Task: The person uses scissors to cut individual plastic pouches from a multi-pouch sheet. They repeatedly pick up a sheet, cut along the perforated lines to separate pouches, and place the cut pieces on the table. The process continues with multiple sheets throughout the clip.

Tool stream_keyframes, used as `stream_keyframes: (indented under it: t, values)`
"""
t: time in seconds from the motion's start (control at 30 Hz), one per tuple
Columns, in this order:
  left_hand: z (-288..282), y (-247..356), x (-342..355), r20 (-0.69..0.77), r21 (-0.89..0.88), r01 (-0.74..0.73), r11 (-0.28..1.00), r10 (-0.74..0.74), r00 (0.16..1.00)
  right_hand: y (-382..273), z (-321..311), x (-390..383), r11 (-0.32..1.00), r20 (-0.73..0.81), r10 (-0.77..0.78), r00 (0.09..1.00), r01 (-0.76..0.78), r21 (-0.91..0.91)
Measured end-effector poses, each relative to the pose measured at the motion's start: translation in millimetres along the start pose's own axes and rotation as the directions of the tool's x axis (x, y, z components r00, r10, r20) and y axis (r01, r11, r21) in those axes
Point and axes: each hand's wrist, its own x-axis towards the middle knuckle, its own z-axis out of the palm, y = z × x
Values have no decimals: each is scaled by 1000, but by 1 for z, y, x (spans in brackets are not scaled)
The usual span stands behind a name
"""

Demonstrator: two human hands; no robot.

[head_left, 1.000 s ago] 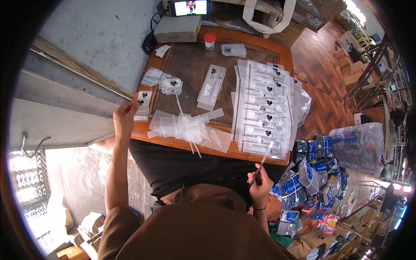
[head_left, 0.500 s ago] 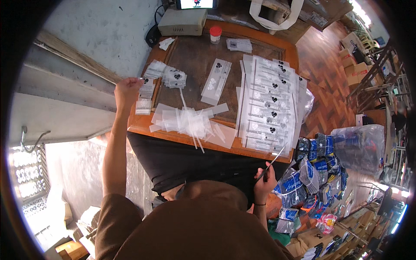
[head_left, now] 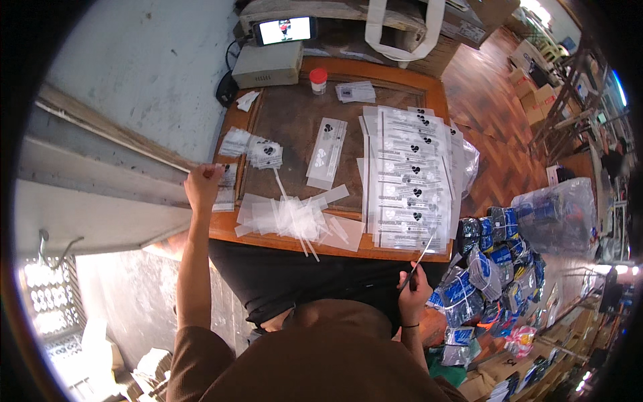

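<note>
Dark-handled scissors (head_left: 425,250) are gripped in my right hand (head_left: 414,288), blades pointing up over the table's near right corner. They reach the lower edge of a thick stack of clear printed sheets (head_left: 412,181) with black heart marks. At the table's left edge, the closed fingertips of my left hand (head_left: 202,187) touch small cut labels (head_left: 226,194); whether one is pinched is too small to tell. More cut labels (head_left: 266,153) lie in overlapping piles beyond it. A heap of clear offcut strips (head_left: 295,218) lies near the front edge, with a longer printed strip (head_left: 326,154) mid-table.
A red-capped jar (head_left: 318,82), a small label stack (head_left: 355,92) and a grey box (head_left: 268,65) with a lit phone (head_left: 286,31) above it stand at the back. A wall ledge (head_left: 114,141) borders the left. Wrapped blue-and-grey bundles (head_left: 485,268) crowd the floor at right.
The view has tilted, so the table sits lower and the whole phone shows. My left hand stays by the small labels, and the scissors remain in my right hand beside the sheets.
</note>
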Motion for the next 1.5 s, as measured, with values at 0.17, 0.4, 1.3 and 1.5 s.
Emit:
stream_keyframes:
  t: [0.17,0.4,1.3,1.5]
  values:
    - [0,1,1,-55,125,-158,979,166,985,14,1,-5,1000,-18,2,1000,-2,-8]
    - [31,120,-63,-48,-164,-453,876,451,891,23,4,-5,999,-68,-19,998,16,-49]
    - [166,333,-55,718,-58,-723,688,532,449,-2,1,6,994,-93,-86,992,79,-79]
    - [172,347,-47,776,-53,-711,701,477,412,-2,4,8,993,-121,-109,987,102,-59]
